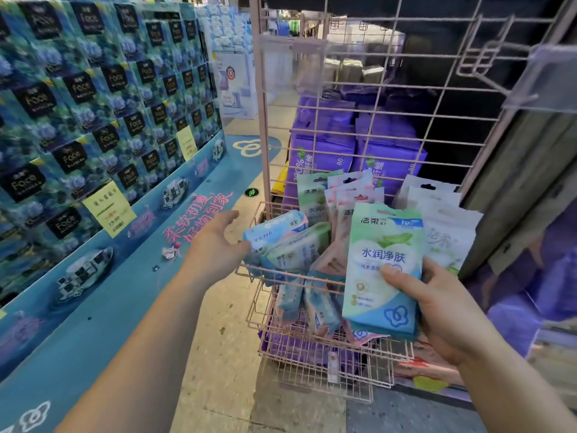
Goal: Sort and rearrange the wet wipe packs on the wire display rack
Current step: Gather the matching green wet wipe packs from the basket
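Right hand pinches a green pack, thumb on its face, over the basket's front rim. Left hand, fingers loose and holding nothing, touches blue packs at the left edge. Light, soft, slick film; likely best gripped across the flat faces.

- The right hand grips a small stack of green-and-blue wipe packs, thumb pressed across the front, held upright in front of the pink wire basket.
- The left hand reaches with relaxed fingers to the basket's left corner, touching a light blue pack lying there.
- Pink packs and white packs stand behind.
- Purple bags sit behind the pink wire rack.
- Blue boxes fill the wall at left.
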Action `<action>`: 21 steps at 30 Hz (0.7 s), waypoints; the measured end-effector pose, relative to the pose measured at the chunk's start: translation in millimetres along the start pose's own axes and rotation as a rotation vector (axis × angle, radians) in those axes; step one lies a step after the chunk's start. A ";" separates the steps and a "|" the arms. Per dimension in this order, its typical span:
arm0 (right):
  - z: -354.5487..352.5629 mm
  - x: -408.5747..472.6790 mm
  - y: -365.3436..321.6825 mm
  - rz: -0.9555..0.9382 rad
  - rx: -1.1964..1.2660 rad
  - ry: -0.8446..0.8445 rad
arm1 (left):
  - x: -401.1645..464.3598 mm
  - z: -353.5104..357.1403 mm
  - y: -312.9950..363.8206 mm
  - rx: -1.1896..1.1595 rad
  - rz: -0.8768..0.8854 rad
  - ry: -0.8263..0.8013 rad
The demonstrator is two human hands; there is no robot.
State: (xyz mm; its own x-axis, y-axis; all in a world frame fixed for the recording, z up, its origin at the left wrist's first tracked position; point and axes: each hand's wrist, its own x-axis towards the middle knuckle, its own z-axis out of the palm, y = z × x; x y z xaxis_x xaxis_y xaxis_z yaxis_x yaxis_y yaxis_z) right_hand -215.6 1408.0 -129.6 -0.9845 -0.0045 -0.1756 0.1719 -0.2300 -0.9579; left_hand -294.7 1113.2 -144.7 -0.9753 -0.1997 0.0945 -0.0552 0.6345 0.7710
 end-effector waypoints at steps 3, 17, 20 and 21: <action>0.6 2.9 0.3 0.009 0.014 0.015 | 15.2 -8.4 5.7 -0.077 0.006 -0.339; -3.4 8.0 -1.3 -0.004 0.041 0.081 | 11.9 -5.5 21.7 -0.443 0.156 -0.109; -0.6 11.2 0.3 -0.017 0.036 0.082 | -1.1 -41.4 25.6 -0.699 0.161 -0.126; 0.9 12.4 0.9 -0.016 0.033 0.078 | -9.4 -53.7 21.6 -0.757 0.167 -0.178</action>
State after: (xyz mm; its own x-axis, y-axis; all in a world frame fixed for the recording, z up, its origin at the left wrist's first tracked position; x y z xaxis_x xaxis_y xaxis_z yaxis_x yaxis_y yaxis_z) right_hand -227.7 1406.9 -132.4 -0.9810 0.0744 -0.1790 0.1540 -0.2618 -0.9528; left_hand -275.2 1088.7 -95.1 -0.9809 0.0162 0.1940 0.1931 -0.0469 0.9801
